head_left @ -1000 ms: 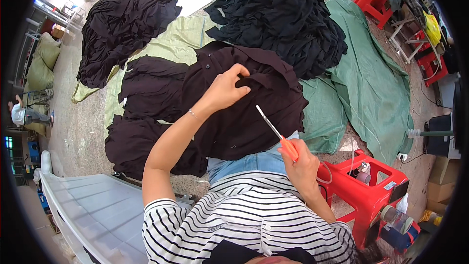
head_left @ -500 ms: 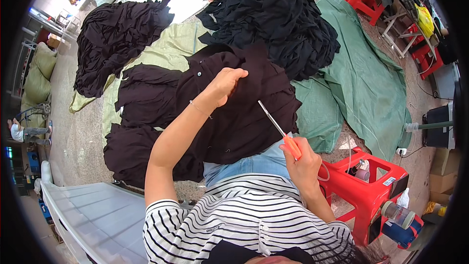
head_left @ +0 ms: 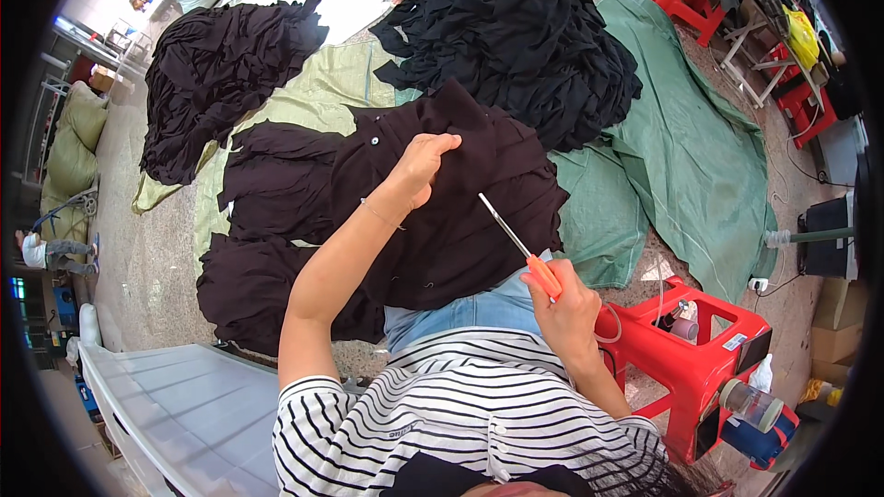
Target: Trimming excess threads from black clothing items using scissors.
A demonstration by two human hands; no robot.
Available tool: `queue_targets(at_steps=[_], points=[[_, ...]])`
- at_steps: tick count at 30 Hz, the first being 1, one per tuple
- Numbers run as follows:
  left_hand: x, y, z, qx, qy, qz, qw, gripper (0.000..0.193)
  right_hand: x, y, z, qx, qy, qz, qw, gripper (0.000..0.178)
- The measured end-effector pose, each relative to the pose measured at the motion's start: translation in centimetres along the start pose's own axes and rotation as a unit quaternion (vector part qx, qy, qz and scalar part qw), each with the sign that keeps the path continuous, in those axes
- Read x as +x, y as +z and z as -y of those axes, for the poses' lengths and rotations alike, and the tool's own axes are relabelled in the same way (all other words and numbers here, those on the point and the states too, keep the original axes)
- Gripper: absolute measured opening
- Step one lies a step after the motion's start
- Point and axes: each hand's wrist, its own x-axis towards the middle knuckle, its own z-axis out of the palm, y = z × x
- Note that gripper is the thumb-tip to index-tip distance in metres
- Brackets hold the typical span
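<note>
Dark brown fabric (head_left: 488, 221) lies spread over my lap, with a small light button-like dot on it. My left hand (head_left: 426, 158) is closed on the fabric's upper part, thumb pointing right; its fingertips are hidden. In my right hand (head_left: 569, 306) is an orange-handled tool (head_left: 506, 230) with a slim metal shaft. I cannot tell its exact kind. Its tip points up and left, over the fabric, below my left hand. More dark brown pieces (head_left: 276, 170) lie to the left of my lap.
Piles of brown cloth (head_left: 221, 74) and black cloth (head_left: 516, 37) lie ahead on sheeting. A green tarp (head_left: 691, 147) covers floor at the right. A red stool (head_left: 681, 331) with a jar (head_left: 750, 405) stands close on my right, a white plastic bin (head_left: 184, 396) on my left.
My left hand has shifted slightly left, and the fabric's upper edge has been turned and moved. My right hand has drawn the tool slightly back and left.
</note>
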Motion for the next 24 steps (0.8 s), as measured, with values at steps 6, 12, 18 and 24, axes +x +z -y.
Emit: queue_targets(at_steps=[6,12,18,24], points=[[-1.7,0.1,-1.3,0.365,0.137,-0.048,0.92,0.032,0.3,0.0,-1.0,0.031,0.016,-0.045,0.998,0.024],[0.6,-8.6,-6.1,0.543,0.261,-0.48,0.637,0.059,0.2,-0.6,-3.2,0.039,0.062,-0.074,0.995,0.026],[5.2,-13.4,-4.9,0.5,0.269,-0.261,0.781,0.022,0.8,0.0,-3.8,0.031,0.058,-0.072,0.995,0.026],[2.5,6.0,-7.3,0.515,0.299,-0.224,0.771,0.044,0.9,-0.4,-4.0,0.024,0.082,-0.09,0.992,0.025]])
